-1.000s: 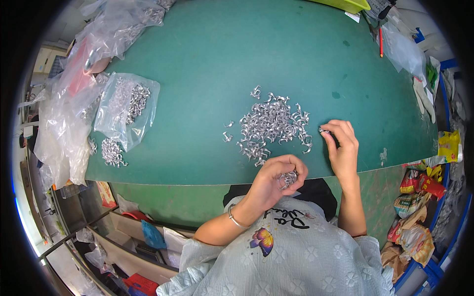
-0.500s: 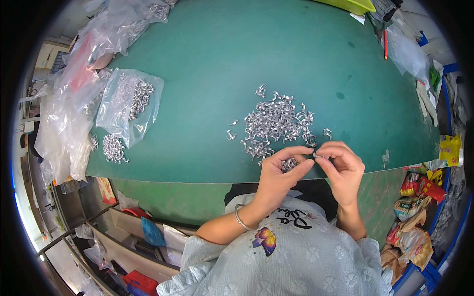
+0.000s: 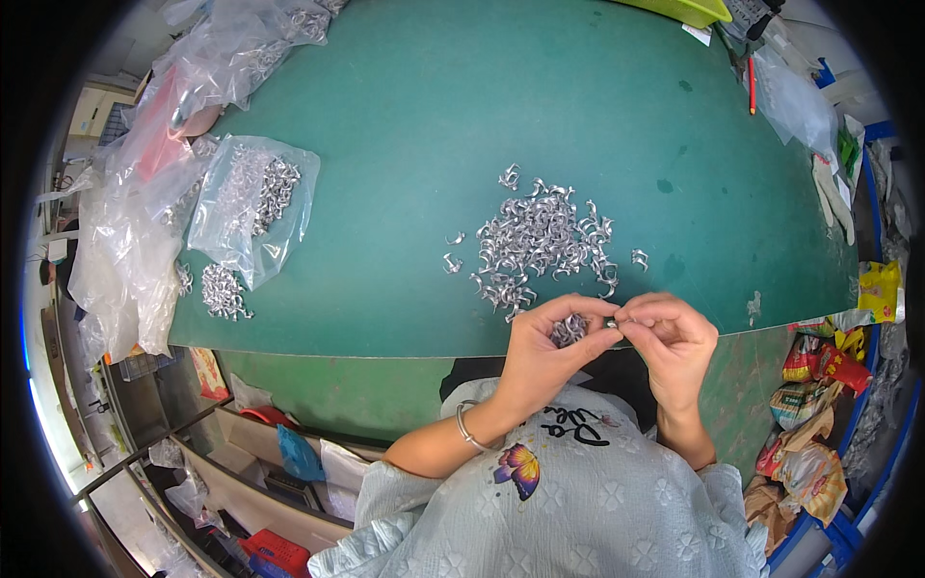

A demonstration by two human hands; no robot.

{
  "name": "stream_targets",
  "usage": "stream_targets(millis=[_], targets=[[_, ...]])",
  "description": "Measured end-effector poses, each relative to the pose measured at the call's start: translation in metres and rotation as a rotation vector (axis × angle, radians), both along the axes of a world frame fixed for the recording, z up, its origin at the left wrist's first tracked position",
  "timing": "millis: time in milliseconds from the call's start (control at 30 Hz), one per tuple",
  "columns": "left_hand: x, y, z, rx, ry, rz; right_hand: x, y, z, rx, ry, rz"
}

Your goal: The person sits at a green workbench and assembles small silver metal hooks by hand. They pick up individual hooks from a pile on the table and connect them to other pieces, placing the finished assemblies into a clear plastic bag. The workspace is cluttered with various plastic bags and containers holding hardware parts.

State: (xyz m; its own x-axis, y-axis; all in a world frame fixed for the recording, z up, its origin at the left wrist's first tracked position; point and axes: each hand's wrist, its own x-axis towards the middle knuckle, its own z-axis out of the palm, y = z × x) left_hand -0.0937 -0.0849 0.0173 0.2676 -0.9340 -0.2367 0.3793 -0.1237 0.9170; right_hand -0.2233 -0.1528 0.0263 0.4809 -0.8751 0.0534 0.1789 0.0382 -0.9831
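Curled at the table's near edge, my left hand (image 3: 541, 347) cups a cluster of small curved silver metal clips (image 3: 568, 330). Its thumb and forefinger meet the fingertips of my right hand (image 3: 678, 339), which is closed in a pinch. Between the fingertips of both hands a tiny shiny metal piece (image 3: 612, 325) shows, mostly hidden by the fingers. Just beyond my hands lies a loose pile of the same metal clips (image 3: 540, 231), with a few strays around it.
On the green table (image 3: 405, 116), a clear plastic bag (image 3: 289, 217) of clips lies left, beside a smaller heap of clips (image 3: 224, 292). Large plastic bags (image 3: 135, 250) cover the left edge. A yellow-green tray (image 3: 684, 10) and red pen (image 3: 752, 87) are at the far right.
Both hands have drawn slightly nearer to my body, with the fingertips still together. The right hand has shifted a little to the right; the pile looks unchanged.
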Motion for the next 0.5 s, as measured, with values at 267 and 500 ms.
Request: stream_targets(millis=[267,500], targets=[[0.001,0.001,0.000,-0.055,-0.014,-0.022,0.000,0.004,0.001,-0.041,-0.065,-0.030],[0.001,0.003,0.001,-0.092,0.026,-0.023,0.001,0.004,0.009,-0.125,-0.047,-0.023]])
